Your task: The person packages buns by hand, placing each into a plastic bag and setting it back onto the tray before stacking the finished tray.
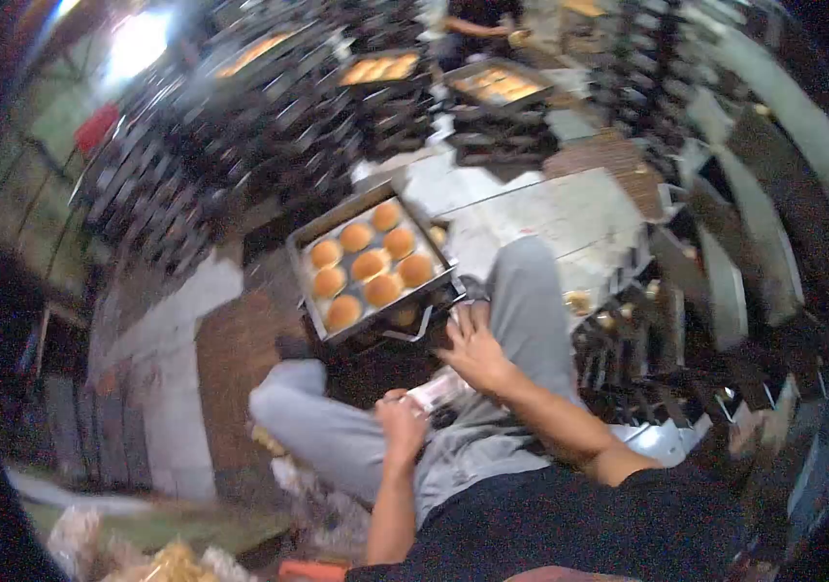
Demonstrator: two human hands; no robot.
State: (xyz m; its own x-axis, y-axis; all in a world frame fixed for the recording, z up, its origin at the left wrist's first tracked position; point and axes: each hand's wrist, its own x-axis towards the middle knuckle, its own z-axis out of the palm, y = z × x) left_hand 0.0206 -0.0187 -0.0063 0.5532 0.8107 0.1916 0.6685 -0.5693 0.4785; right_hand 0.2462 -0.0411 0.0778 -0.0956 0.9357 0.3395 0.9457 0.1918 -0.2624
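Note:
A square metal baking tray (305,238) holds several round golden buns (371,264) in front of me, on top of a dark stack. My left hand (402,419) is closed around the end of a pale pinkish plastic packet (441,388) over my lap. Beyond the packet, my right hand (477,351) reaches past my knee with fingers spread and pointing forward, near the tray's closest corner. Its fingertips overlap a dark area there, and no held thing shows in them.
Tall stacks of dark trays (181,145) rise at the back and left. More bread trays (380,70) top the far stacks, where another person's arm (482,27) shows. Metal trays (715,281) stand close on my right. Cardboard sheets (550,209) cover the floor.

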